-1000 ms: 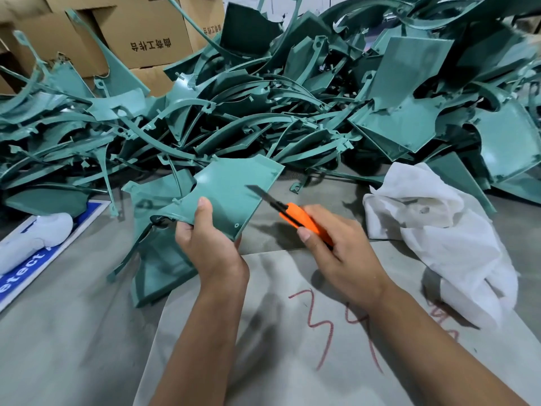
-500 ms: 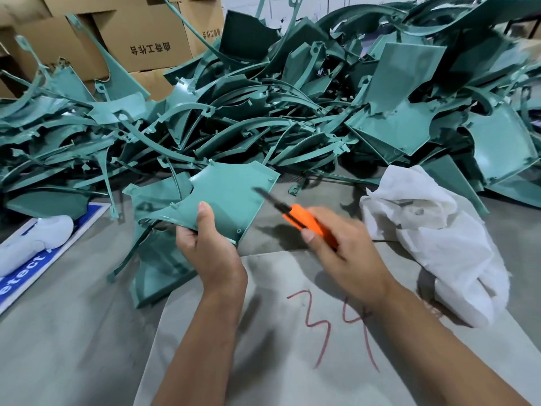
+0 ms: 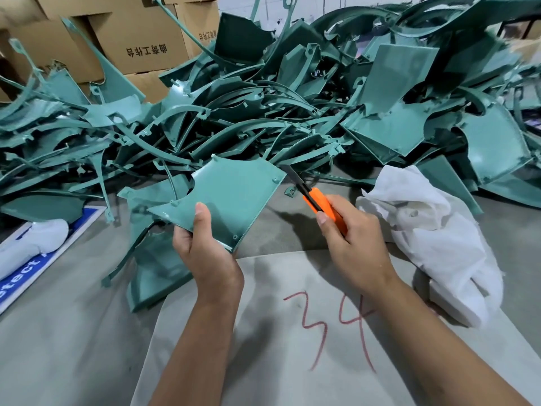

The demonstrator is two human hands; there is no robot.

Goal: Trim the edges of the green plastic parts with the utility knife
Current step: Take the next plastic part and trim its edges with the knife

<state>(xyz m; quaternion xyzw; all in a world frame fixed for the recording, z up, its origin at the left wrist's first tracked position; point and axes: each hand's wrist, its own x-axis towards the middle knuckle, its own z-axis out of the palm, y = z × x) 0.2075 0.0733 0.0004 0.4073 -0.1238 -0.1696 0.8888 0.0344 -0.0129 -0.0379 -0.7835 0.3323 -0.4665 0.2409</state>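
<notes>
Since a second ago, the knife blade has risen from the panel's face to just beside its upper right corner. Left hand [image 3: 205,247] grips a flat green plastic panel [image 3: 234,197] by its lower edge, thumb pressed on the face, holding it above the grey table [image 3: 58,332]. Right hand [image 3: 351,241] has fingers curled round an orange utility knife [image 3: 316,200]. Behind lies a heap of green parts [image 3: 263,112]; a white cloth [image 3: 433,235] sits to the right
</notes>
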